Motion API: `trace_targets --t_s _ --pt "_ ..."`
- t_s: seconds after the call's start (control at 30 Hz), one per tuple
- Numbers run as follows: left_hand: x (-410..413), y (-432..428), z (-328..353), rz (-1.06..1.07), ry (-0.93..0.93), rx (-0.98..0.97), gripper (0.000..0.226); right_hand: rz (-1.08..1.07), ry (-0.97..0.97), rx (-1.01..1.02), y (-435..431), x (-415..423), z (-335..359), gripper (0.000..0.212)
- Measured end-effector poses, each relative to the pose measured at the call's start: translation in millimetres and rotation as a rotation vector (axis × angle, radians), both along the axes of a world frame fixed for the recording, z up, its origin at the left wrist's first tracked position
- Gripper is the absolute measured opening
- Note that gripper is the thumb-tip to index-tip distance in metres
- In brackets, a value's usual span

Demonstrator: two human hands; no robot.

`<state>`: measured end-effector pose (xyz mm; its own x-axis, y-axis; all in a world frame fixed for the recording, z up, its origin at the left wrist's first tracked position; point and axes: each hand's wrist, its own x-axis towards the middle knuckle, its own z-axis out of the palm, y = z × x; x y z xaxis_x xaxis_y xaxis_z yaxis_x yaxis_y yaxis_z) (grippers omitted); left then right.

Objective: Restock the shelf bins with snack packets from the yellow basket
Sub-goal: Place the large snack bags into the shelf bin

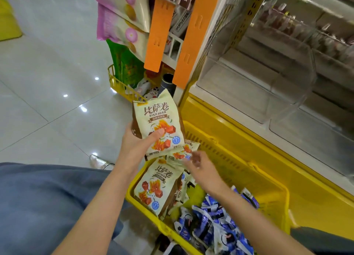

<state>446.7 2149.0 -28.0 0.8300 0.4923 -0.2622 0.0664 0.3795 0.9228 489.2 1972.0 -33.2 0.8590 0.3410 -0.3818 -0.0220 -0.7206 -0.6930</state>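
- Blue-and-white small packets, print too small to read, piled in the near end of the yellow basket, below the right wrist.
- Between the two forearms: a cream packet in the basket, leaning on its left wall, with the same orange-cube artwork as the held one. Its lettering is partly blurred.
- Right hand: reaching into the basket over small cream sachets. The fingers are motion-blurred, so can't tell whether they pinch anything.
- Left hand: gripping a held cream packet upright above the basket's far-left corner, thumb across the front and fingers behind.
- Held packet label: large brown "比萨卷", "BISAJUAN" under it, then a brown banner with small unreadable text, a blue round badge at lower right.
- Beyond the left hand: a small yellow wire rack on the tiled floor, holding assorted items.
- Beyond and right of the right hand: clear shelf bins. The nearest one shows no packets.
- Above the left hand: orange strips and hanging pink-and-cream bags.
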Motion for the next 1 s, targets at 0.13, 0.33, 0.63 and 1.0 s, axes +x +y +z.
trace_targets --t_s 0.13,0.33,0.63,1.0 --pt "3.2 -5.2 -5.5 0.041 0.050 0.007 0.046 -0.075 0.235 0.106 6.4 -32.2 -35.8 0.068" --pt "0.3 -11.1 -7.9 0.018 0.079 0.071 0.052 -0.303 0.345 0.178 18.6 -45.4 -64.4 0.065" --pt "8.8 -37.8 26.0 -0.045 0.012 0.302 0.074 -0.311 0.185 0.294 -10.1 -31.0 -17.2 0.055" --pt "52.3 -107.0 93.6 -0.324 -0.082 0.452 0.052 -0.428 -0.372 0.307 -183.9 34.5 152.2 0.041"
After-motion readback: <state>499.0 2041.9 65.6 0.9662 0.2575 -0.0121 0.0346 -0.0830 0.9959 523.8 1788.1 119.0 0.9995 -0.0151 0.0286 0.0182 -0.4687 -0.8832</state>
